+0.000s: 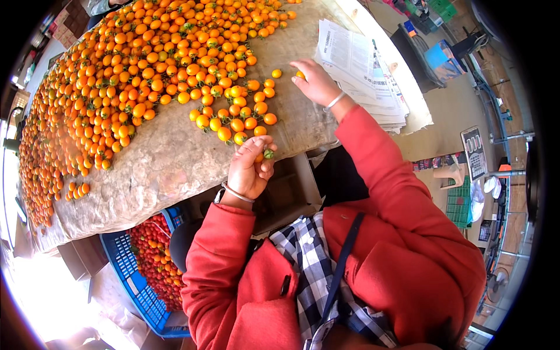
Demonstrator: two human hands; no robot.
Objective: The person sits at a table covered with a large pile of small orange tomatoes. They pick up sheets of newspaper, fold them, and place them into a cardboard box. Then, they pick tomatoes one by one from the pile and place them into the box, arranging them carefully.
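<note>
My left hand (249, 168) is at the table's near edge, with its fingers curled around an orange cherry tomato (259, 158); a green stem cap (268, 154) shows at the fingertips. Further right, my right hand (318, 83) reaches over the cloth-covered table (175, 170) with thumb and forefinger apart. Between them shows another orange cherry tomato (300, 74); whether it is gripped or lies on the cloth I cannot tell. A single tomato (276, 73) lies left of that hand. Beyond my left hand is a loose cluster of tomatoes (236, 113), many with green caps.
A wide heap of orange cherry tomatoes (144, 57) spreads over the table's far and left parts. Printed papers (350, 57) are stacked at the right edge. Below the table stand a blue plastic crate (127, 280) of red and orange tomatoes and a cardboard box (297, 183).
</note>
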